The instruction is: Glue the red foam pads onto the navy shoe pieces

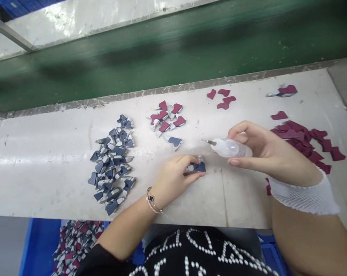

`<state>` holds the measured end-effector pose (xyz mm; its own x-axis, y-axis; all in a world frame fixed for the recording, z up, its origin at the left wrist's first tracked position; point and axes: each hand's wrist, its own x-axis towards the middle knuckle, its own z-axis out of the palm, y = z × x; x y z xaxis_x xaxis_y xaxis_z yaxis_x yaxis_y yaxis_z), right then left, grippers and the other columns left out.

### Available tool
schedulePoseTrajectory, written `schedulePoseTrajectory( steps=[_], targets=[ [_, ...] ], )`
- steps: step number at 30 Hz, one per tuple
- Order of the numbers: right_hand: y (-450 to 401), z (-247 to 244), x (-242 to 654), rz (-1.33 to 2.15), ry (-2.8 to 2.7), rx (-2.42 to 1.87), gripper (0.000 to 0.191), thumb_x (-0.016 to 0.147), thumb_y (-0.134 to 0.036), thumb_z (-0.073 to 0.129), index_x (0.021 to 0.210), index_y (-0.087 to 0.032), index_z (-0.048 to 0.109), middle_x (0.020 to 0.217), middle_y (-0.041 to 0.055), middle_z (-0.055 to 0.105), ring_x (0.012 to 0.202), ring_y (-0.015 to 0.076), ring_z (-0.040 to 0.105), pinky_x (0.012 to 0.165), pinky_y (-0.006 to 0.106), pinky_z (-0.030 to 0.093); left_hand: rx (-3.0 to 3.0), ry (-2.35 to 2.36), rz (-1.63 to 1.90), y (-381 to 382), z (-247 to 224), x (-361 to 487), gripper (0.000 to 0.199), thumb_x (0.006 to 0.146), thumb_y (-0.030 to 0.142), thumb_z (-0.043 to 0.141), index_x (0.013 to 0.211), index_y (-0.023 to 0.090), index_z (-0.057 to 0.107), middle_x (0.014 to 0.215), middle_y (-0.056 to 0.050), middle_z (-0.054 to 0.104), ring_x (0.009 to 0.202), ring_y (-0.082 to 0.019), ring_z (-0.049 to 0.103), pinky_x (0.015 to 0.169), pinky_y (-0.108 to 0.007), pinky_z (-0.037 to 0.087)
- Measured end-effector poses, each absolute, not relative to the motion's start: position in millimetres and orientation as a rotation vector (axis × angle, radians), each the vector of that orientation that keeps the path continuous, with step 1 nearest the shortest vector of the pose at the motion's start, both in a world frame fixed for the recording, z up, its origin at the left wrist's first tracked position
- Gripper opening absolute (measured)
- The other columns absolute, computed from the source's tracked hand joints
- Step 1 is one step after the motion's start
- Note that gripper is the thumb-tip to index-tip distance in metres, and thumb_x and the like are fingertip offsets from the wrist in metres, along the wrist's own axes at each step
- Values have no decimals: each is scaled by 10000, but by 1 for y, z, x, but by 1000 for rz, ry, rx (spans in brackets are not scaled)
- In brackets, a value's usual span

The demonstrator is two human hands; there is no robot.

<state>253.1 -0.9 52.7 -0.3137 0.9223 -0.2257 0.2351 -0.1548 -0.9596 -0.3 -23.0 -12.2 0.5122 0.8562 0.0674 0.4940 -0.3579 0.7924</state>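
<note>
My left hand [177, 176] pinches a dark blue and grey part [200, 167] against the white table [64, 161]. Just up and to the right, my right hand [256, 147] grips a translucent bottle [231, 148] whose thin metal nozzle points left, above the table. A single blue and grey part [175, 142] lies beyond my left hand. Farther left is a pile of similar blue parts [113, 165]. Several parts with maroon tops [179, 121] form a group at the middle. Loose maroon pieces [297, 134] are heaped beside my right forearm.
A few maroon pieces [227, 102] lie near the far edge, and a maroon-topped part [288, 91] sits at the back right. The green conveyor belt [173, 53] runs behind the table. Below the near edge stands a blue bin [38, 245] holding many mixed parts.
</note>
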Motion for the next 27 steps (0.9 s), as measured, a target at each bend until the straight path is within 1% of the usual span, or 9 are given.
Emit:
schedulePoseTrajectory(
  steps=[2,4,6,9,11,16,18,24,27],
  targets=[
    [1,48,251,1524,-1583,-1323,365,821,-453,834,1063,-284,621,987,12,719,928,202,687,783,310,553,2020,1084,628,-22,-11,0,262,899,370,776,1050,196,651,1016,-43,753,938,-194,719,824,-321,586],
    [3,44,248,1490,-1677,-1315,382,857,-502,783,1139,-277,658,1159,48,717,1105,250,678,915,365,554,2031,1077,662,-20,-8,-1,266,894,380,781,1049,200,660,1025,-49,751,956,-200,714,842,-337,580],
    [5,40,244,1449,-1773,-1306,381,886,-524,739,1163,-275,664,1184,48,713,1142,256,669,971,387,542,2005,1123,792,-18,-3,-3,281,886,398,790,1058,210,671,1033,-52,758,957,-202,713,843,-345,570],
    [6,35,239,1399,-1848,-1305,349,866,-500,751,1114,-266,675,1144,39,729,1106,256,680,985,406,533,1866,1206,1012,-14,5,-9,301,890,383,787,1114,219,673,1041,-59,766,950,-190,717,782,-311,557],
    [5,34,237,1358,-1877,-1321,322,855,-471,750,1094,-265,686,1142,36,738,1094,263,682,968,418,528,1788,1198,1063,-12,10,-13,286,899,356,775,1127,216,674,1036,-60,769,939,-179,718,753,-287,552],
    [4,39,238,1247,-1937,-1372,290,836,-449,720,1059,-264,709,1107,35,749,1063,273,675,924,433,511,1840,1159,1036,-9,14,-16,98,920,272,732,991,208,711,944,-34,774,795,-131,661,749,-262,548],
    [3,40,239,1218,-1952,-1390,283,828,-437,706,1051,-262,711,1097,38,749,1054,275,670,917,438,501,1874,1170,1037,-9,14,-15,54,921,251,725,952,208,714,903,-22,774,752,-120,638,741,-256,543],
    [4,40,242,1190,-1968,-1416,261,804,-410,684,1015,-258,704,1078,40,748,1043,277,661,903,438,482,1880,1194,1009,-8,12,-15,28,918,240,726,930,214,727,887,-23,778,737,-128,628,740,-270,544],
    [3,41,242,1198,-1957,-1424,270,800,-411,689,1020,-255,707,1083,42,748,1042,279,660,904,441,481,1853,1184,985,-9,11,-17,33,917,243,730,933,215,726,897,-29,775,764,-134,638,750,-279,540]
  ],
)
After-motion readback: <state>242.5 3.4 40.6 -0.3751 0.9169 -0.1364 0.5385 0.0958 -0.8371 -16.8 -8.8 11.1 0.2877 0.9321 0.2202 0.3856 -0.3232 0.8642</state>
